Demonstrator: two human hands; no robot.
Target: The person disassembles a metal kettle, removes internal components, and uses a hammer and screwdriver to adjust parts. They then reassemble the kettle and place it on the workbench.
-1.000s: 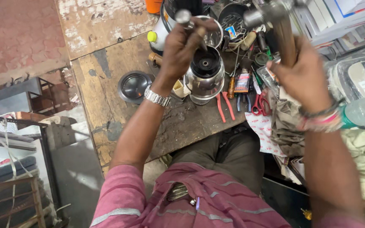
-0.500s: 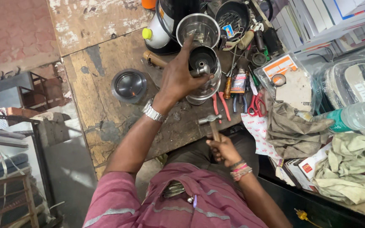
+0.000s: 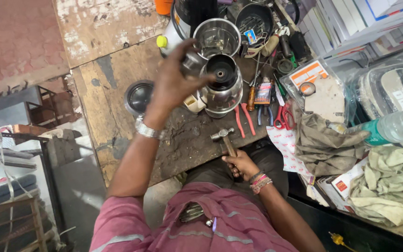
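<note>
Since the earlier frames the hammer (image 3: 223, 138) has come down from its raised position above the jars and now lies low at the near edge of the table (image 3: 113, 112), its head resting on the wood just in front of the upturned steel mixer jar (image 3: 221, 84). The left hand (image 3: 176, 81) has stayed on that jar.

The fingers (image 3: 190, 56) of the left hand are curled closed around a small metal part at the jar's upper left rim, the palm lying against the jar's side. The fingers (image 3: 235, 161) of the right hand (image 3: 240, 164) are wrapped closed around the hammer's wooden handle, nearer the person than the jar.

The mixer jar stands base-up near the middle of the table, its dark drive coupling facing the camera. Directly behind the jar sits an open steel jar (image 3: 216, 37). To the jar's left lies a round steel lid (image 3: 138, 96). To its right, red-handled pliers (image 3: 244, 119) and a screwdriver (image 3: 252, 95) lie on the wood, and farther right a crumpled grey cloth (image 3: 325, 142) and a plastic bottle (image 3: 397, 127).
</note>
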